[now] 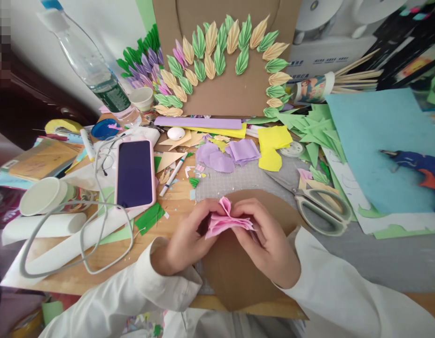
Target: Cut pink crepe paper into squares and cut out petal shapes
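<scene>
Pinched between my two hands is a piece of pleated pink crepe paper [229, 223], gathered at its middle with one fold standing up. My left hand [193, 231] grips its left side, thumb and fingers closed. On the right side, my right hand [263, 237] closes on the same paper. Beneath both hands lies a rounded piece of brown cardboard [235, 272] over a grey cutting mat [372, 267]. Scissors [321, 206] with pale handles rest to the right of my right hand. Purple crepe paper pieces [217, 157] and yellow crepe paper [272, 145] lie beyond the hands.
A cardboard panel [224, 96] bearing folded paper leaves stands at the back. To the left are a phone [135, 173], a looped cable [81, 239], a paper cup [44, 197] and a bottle [94, 70]. A glue gun [415, 162] lies on blue sheet [361, 136] at right.
</scene>
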`<state>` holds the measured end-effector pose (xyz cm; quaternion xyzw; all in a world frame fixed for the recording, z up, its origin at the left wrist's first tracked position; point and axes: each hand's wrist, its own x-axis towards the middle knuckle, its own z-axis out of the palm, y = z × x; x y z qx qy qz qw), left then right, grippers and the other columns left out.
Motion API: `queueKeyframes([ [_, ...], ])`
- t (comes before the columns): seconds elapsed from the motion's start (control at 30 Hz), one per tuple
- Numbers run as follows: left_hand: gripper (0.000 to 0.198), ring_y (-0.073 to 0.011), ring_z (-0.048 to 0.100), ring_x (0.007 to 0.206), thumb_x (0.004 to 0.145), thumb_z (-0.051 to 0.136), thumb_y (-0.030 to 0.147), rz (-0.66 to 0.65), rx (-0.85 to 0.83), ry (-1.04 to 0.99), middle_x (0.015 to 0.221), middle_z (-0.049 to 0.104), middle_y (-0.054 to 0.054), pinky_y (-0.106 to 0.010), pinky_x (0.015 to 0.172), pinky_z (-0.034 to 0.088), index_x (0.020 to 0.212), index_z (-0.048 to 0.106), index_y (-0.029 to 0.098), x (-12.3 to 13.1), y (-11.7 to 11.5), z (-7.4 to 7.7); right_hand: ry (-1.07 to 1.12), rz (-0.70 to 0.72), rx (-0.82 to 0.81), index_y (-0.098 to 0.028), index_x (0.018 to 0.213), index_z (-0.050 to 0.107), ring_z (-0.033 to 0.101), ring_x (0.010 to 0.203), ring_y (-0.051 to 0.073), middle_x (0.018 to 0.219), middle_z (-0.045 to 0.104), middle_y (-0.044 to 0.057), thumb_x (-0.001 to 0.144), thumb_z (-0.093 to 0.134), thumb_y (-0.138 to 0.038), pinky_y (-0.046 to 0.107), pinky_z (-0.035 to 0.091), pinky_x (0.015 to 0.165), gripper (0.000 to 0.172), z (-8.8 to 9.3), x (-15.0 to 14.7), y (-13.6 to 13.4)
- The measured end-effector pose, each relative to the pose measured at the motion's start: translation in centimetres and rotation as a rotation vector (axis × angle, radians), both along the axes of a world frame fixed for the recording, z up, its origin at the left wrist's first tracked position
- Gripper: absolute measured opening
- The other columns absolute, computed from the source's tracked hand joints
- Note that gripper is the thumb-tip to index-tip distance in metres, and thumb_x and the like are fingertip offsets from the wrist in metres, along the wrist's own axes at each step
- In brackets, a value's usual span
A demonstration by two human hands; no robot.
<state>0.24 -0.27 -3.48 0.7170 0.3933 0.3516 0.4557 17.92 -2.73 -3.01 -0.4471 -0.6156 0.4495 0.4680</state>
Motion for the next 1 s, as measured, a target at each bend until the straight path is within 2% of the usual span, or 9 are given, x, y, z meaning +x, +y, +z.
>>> queueKeyframes([
  [0.1, 0.043, -0.0209, 0.059, 0.109, 0.082, 0.064, 0.012, 0.04, -0.031, -0.12, 0.128, 0.056, -0.011, -0.034, 0.09, 0.049, 0.118, 0.044, 0.023, 0.3, -0.2, 0.0, -0.054, 0.004, 0.031, -0.024, 0.1, 0.055, 0.057, 0.094, 0.021, 0.098, 0.058, 0.006, 0.093, 0.05, -0.015, 0.036, 0.049, 0.081, 0.012, -0.1, 0.1, 0.0],
  [0.23, 0.07, -0.0266, 0.046, 0.128, 0.077, 0.069, 0.01, 0.053, 0.103, -0.138, 0.139, 0.045, -0.015, -0.043, 0.108, 0.037, 0.135, 0.033, 0.022, 0.5, -0.5, 0.3, -0.062, 0.022, 0.059, -0.024, 0.101, 0.054, 0.056, 0.095, 0.02, 0.1, 0.057, 0.006, 0.092, 0.047, -0.012, 0.036, 0.048, 0.082, 0.016, -0.2, 0.0, -0.1],
  [0.4, 0.067, -0.0249, 0.048, 0.126, 0.081, 0.068, 0.016, 0.001, 0.093, -0.108, 0.137, 0.046, -0.014, -0.039, 0.105, 0.041, 0.138, 0.034, 0.021, 0.8, -0.6, 0.6, -0.027, 0.051, 0.04, -0.023, 0.115, 0.047, 0.051, 0.111, 0.024, 0.115, 0.051, 0.01, 0.091, 0.046, -0.011, 0.04, 0.046, 0.094, 0.027, -0.6, -0.6, -0.4],
  [0.63, 0.072, -0.0294, 0.048, 0.125, 0.077, 0.074, 0.038, 0.054, 0.041, -0.213, 0.137, 0.046, -0.014, -0.044, 0.102, 0.042, 0.136, 0.036, 0.024, 1.6, -0.9, 0.1, 0.056, 0.086, 0.025, -0.026, 0.115, 0.048, 0.053, 0.11, 0.024, 0.113, 0.052, 0.009, 0.095, 0.045, -0.018, 0.04, 0.05, 0.091, 0.022, -0.8, -1.1, -0.8],
  [0.7, 0.069, -0.0303, 0.046, 0.127, 0.079, 0.073, 0.039, 0.103, 0.06, -0.236, 0.137, 0.046, -0.014, -0.046, 0.104, 0.04, 0.136, 0.037, 0.024, 1.6, -1.0, 0.1, 0.055, 0.072, 0.022, -0.026, 0.115, 0.048, 0.053, 0.11, 0.024, 0.114, 0.053, 0.009, 0.094, 0.046, -0.019, 0.041, 0.049, 0.093, 0.021, -0.9, -1.2, -0.8],
  [0.8, 0.052, -0.0288, 0.044, 0.128, 0.088, 0.061, 0.033, 0.181, 0.052, -0.263, 0.135, 0.048, -0.013, -0.048, 0.108, 0.033, 0.134, 0.039, 0.023, 1.6, -1.1, 0.3, 0.065, 0.04, 0.004, -0.026, 0.111, 0.05, 0.055, 0.109, 0.023, 0.111, 0.055, 0.009, 0.094, 0.046, -0.018, 0.041, 0.048, 0.095, 0.019, -0.8, -1.3, -0.8],
  [0.9, 0.034, -0.0247, 0.049, 0.122, 0.095, 0.049, 0.028, 0.2, 0.006, -0.267, 0.128, 0.053, -0.011, -0.044, 0.106, 0.038, 0.128, 0.044, 0.022, 1.9, -1.3, 0.7, 0.102, 0.023, -0.001, -0.026, 0.107, 0.051, 0.056, 0.105, 0.022, 0.107, 0.056, 0.007, 0.094, 0.046, -0.014, 0.039, 0.05, 0.092, 0.018, -0.6, -1.4, -0.8],
  [1.0, 0.025, -0.0203, 0.054, 0.114, 0.096, 0.048, 0.022, 0.244, -0.021, -0.229, 0.12, 0.057, -0.008, -0.036, 0.1, 0.043, 0.121, 0.048, 0.022, 2.6, -1.6, 1.0, 0.113, 0.029, -0.017, -0.026, 0.109, 0.05, 0.056, 0.105, 0.021, 0.108, 0.055, 0.007, 0.093, 0.045, -0.012, 0.037, 0.05, 0.091, 0.022, -0.6, -1.6, -1.0],
])
